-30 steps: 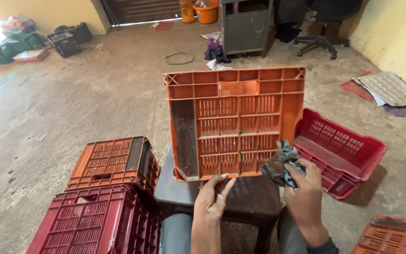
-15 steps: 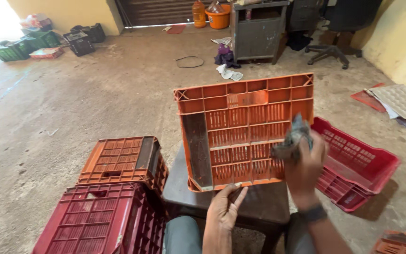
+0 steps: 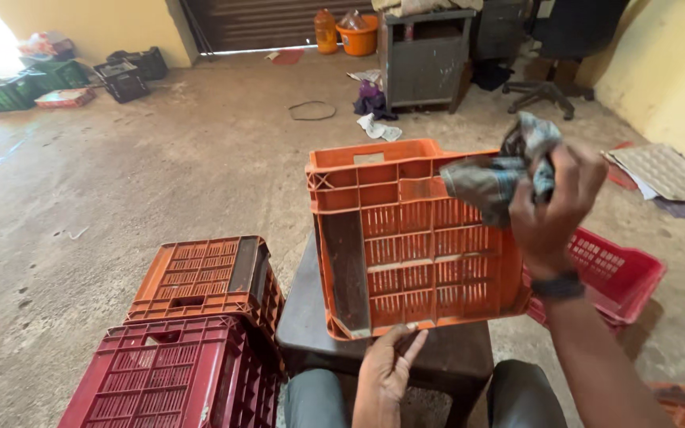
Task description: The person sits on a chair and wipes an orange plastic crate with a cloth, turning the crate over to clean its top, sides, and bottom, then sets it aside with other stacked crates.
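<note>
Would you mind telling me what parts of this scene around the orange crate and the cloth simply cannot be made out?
Head view, the only one:
- The orange crate has its right rim hidden behind the right hand and its cloth.
- The red crate behind is mostly covered by the forearm and the orange crate.
- The left hand hides its contact with the crate's lower edge.
- The dark stool lies largely under the crate.
</note>
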